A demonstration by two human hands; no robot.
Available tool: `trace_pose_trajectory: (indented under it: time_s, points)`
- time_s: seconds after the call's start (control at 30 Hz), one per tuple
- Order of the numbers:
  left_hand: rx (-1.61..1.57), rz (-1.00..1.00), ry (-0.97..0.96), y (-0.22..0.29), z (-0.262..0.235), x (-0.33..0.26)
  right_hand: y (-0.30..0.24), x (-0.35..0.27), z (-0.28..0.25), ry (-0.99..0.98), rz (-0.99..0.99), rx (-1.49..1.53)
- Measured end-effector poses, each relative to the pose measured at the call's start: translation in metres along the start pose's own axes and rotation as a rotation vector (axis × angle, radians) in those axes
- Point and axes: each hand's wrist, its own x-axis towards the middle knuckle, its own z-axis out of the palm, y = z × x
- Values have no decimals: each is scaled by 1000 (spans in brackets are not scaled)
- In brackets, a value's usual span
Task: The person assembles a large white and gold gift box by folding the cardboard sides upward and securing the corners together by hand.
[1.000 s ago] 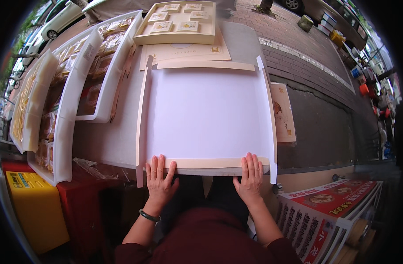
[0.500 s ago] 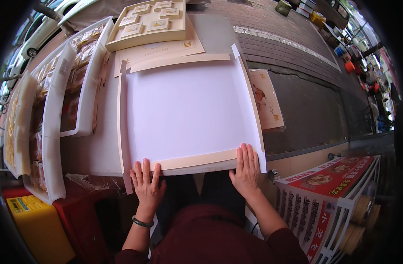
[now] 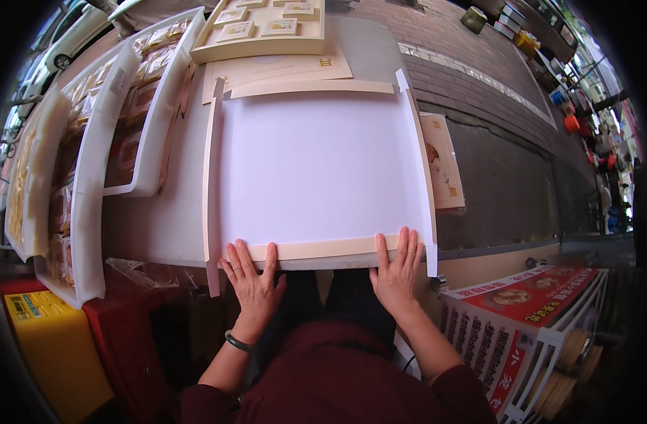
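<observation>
In front of me on the table lies a large, shallow cardboard box blank [image 3: 323,162], white inside, with narrow cream flaps folded up along its edges. The fingers of my left hand [image 3: 254,290] lie spread over the left part of its near flap [image 3: 323,248], close to the corner. At the right end of that same flap, the fingertips of my right hand [image 3: 396,275] rest on it. Both hands are open, and neither grips anything. At the near left corner, a narrow end tab [image 3: 212,280] sticks out past the table edge beside my left fingers.
Behind the blank, a cream box [image 3: 260,46] with several small packs sits on a printed cream sheet [image 3: 285,69]. White trays [image 3: 90,184] of wrapped items stand left. A printed packet [image 3: 443,166] lies right. Below are a yellow crate [image 3: 51,346] and a red sign stand [image 3: 521,300].
My right index finger has spread away from its neighbours, and that hand sits slightly farther left of the blank's corner. The whole view has shifted a little.
</observation>
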Motion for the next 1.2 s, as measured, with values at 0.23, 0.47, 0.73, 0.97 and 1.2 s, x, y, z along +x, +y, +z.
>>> trace_pose_trajectory:
  time_s: [0.23,0.47,0.73,0.97,1.2]
  points:
    - [-162,147,46,84,25,23,-44,17,19,-32,-35,161]
    - [-138,229,33,74,22,31,-36,30,15,-12,-208,214]
    - [82,153,96,79,26,32,-68,33,16,29,-158,38]
    - [-188,115,-76,41,-5,32,-20,26,4,-52,-169,265]
    - [-23,30,-63,-20,-13,20,26,12,-6,-79,-2,170]
